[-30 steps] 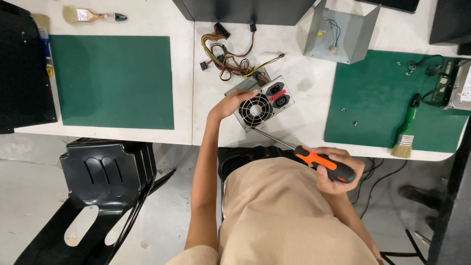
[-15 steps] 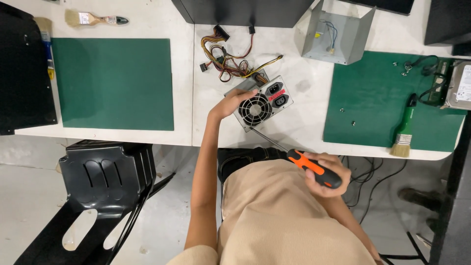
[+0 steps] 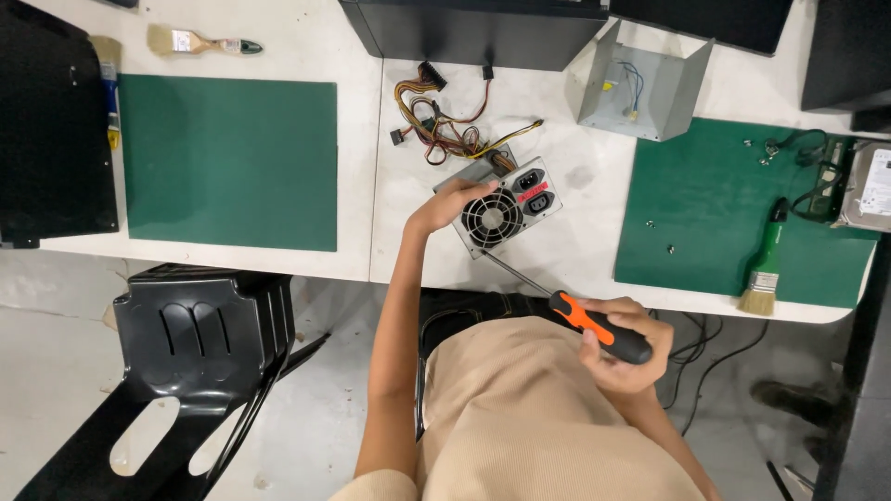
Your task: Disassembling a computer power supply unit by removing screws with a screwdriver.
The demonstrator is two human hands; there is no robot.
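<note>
A grey computer power supply (image 3: pixel 506 210) with a round fan grille lies on the white table, its bundle of coloured cables (image 3: pixel 444 130) trailing behind it. My left hand (image 3: pixel 444 204) grips its left edge. My right hand (image 3: pixel 624 345) holds an orange-and-black screwdriver (image 3: pixel 594 325) near the table's front edge. The thin shaft (image 3: pixel 513 270) runs up to the unit's lower corner.
Green mats lie at left (image 3: pixel 227 162) and right (image 3: pixel 733 209). A green-handled brush (image 3: pixel 766 260), small screws and a hard drive (image 3: pixel 868 186) are on the right mat. A grey metal cover (image 3: pixel 640 88) stands behind. A black chair (image 3: pixel 200 343) is at lower left.
The view has shifted slightly. My right hand with the screwdriver has edged left and down a little; the left hand stays on the power supply.
</note>
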